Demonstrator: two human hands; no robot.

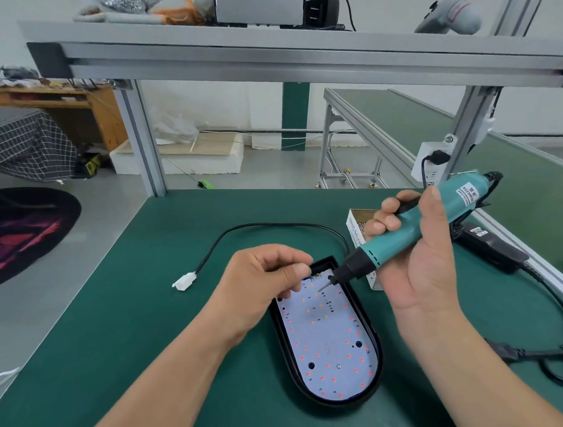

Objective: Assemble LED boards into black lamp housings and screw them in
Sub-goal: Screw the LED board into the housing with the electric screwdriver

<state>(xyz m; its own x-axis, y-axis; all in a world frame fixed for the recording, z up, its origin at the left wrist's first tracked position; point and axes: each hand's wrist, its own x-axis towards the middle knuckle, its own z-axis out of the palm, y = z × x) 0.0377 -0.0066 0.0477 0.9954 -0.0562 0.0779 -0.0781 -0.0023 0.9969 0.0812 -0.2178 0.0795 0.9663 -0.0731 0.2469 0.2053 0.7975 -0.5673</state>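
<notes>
Green mat (pixel 123 336) under alu. shelf frame (pixel 265 55)

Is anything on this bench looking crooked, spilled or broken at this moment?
Nothing stands out. The LED board lies evenly inside the black housing, with one screw in and other holes still empty, as expected mid-job. The screw box stands open beside it with nothing spilled.

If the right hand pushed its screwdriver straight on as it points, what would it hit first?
Probably the LED board, near its far end: the screwdriver in the right hand points its bit there, beside the left hand's fingers. Depth is unclear.
</notes>
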